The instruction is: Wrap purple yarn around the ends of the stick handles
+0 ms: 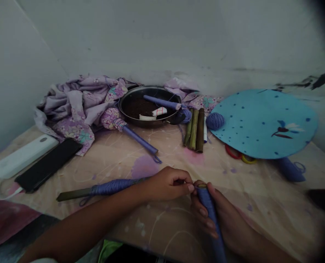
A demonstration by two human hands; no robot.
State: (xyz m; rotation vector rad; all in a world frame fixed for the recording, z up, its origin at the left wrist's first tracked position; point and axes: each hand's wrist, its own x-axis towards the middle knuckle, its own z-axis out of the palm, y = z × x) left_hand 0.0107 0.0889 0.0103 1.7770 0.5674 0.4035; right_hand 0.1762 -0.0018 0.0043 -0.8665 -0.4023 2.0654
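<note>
Right hand (208, 215) clamped around a blue-wrapped stick (209, 208), and there's the left hand (167, 184) up at the stick's top end, fingertips (190, 188) pinched together on something too fine to make out, just beside the right thumb!

Under it all, a speckled surface (167, 155) runs out ahead of both hands. Far ahead of the right hand sits a big blue disc (263, 124), dotted and painted with a small dark motif. Ahead of the left hand, a heap of floral cloth (71, 109) lies crumpled. Straight ahead, a dark pan (148, 117) holds brown filling, a wrapped stick and a white roll.

Closer in, a second wrapped stick (113, 186) lies under the left forearm (96, 215), a third (140, 140) lies beyond it. Off to the left, a black phone (48, 164) lies beside a white power bank (22, 156). Ahead of the right hand, brown canes (195, 129) are bunched by a ball of blue yarn (214, 121), with small red and yellow rings (240, 155) tucked at the disc's edge!
</note>
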